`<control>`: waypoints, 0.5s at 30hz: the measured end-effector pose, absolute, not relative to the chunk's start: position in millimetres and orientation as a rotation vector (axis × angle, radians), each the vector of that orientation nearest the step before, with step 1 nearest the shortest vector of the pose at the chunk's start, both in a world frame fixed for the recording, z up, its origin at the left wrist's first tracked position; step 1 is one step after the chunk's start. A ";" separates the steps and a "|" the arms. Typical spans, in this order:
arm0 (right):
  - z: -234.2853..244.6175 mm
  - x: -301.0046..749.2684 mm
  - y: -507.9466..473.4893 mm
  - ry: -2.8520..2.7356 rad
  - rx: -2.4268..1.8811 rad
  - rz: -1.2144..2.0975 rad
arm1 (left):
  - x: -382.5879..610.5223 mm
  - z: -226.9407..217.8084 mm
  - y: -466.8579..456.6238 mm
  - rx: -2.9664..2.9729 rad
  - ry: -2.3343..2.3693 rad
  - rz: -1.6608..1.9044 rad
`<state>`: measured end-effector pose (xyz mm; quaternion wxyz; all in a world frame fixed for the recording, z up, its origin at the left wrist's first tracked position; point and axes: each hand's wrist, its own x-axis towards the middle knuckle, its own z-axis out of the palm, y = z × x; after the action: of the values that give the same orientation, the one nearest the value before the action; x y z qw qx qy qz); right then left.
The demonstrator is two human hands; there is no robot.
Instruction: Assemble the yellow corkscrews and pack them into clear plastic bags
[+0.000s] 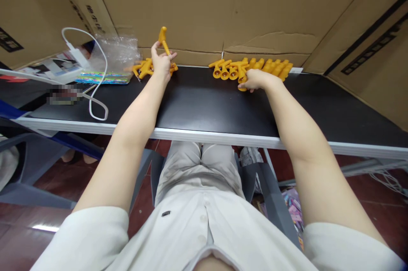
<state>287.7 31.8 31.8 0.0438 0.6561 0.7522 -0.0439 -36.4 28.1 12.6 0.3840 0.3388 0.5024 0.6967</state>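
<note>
My left hand is stretched to the back of the black table and pinches an orange plastic part, holding it upright above a small heap of the same orange parts. My right hand lies curled, palm down, on one orange part at the front of a long row of orange parts that lies side by side along the table's back edge.
Cardboard sheets wall in the table at the back and right. At the left lie a clear plastic bag, a colourful strip, a white charger with its looped cable, and papers. Grey chairs stand below the table.
</note>
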 end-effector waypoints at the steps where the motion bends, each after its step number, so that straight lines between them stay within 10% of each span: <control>1: 31.5 287.0 31.3 2.309 2.003 -0.121 | -31.5 13.8 24.8 0.829 1.229 1.829; 15: 38.0 250.2 15.4 2.587 2.019 0.202 | -8.6 4.0 23.5 0.839 1.192 1.766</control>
<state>250.2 15.4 38.0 -0.0731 0.6124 0.7848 0.0613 -8.6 23.5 4.0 0.4130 0.3335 0.4740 0.7025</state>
